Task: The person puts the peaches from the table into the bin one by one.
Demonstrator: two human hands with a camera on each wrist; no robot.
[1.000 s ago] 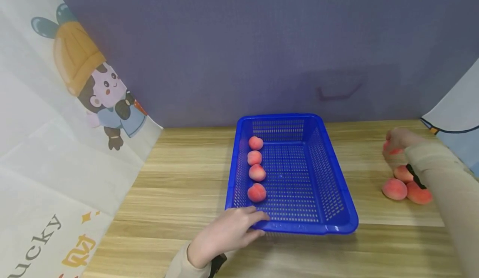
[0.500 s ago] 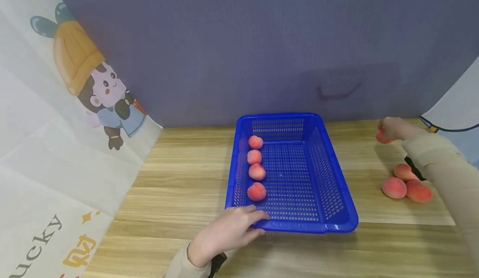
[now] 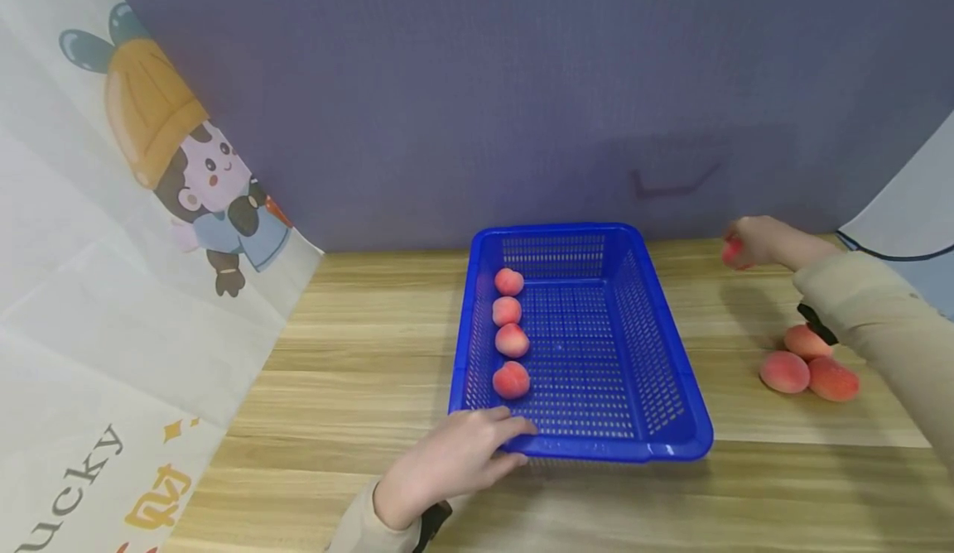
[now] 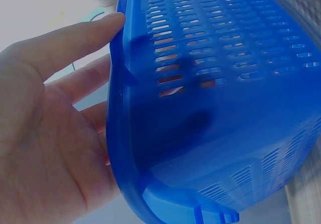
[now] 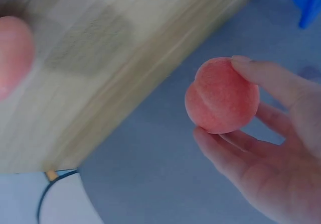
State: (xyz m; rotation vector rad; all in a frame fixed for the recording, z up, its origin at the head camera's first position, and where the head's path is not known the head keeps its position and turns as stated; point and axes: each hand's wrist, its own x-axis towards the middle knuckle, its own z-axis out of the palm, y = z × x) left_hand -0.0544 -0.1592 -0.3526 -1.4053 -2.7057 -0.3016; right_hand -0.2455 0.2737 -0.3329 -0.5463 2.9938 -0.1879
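A peach (image 5: 223,96) with a clear crease is held between the thumb and fingers of my right hand (image 3: 760,240), raised over the far right of the table. My left hand (image 3: 455,454) grips the near left rim of a blue plastic basket (image 3: 596,451); in the left wrist view its thumb (image 4: 103,30) lies against the outer side of the rim, the other fingers behind it. Inside the basket, several peaches (image 3: 512,341) form a row along the left wall. Three more peaches (image 3: 785,372) sit clustered on the table, below my right forearm in the head view.
The wood-grain table (image 3: 358,346) ends at a grey-blue upright panel (image 3: 447,106) just behind the basket. White sheeting with a cartoon figure (image 3: 216,172) stands on the left. A dark cable (image 3: 909,257) runs along the far right corner.
My right hand has lifted the peach off the table near the cluster and carried it left and away from me, toward the basket's side. The left hand stays on the rim.
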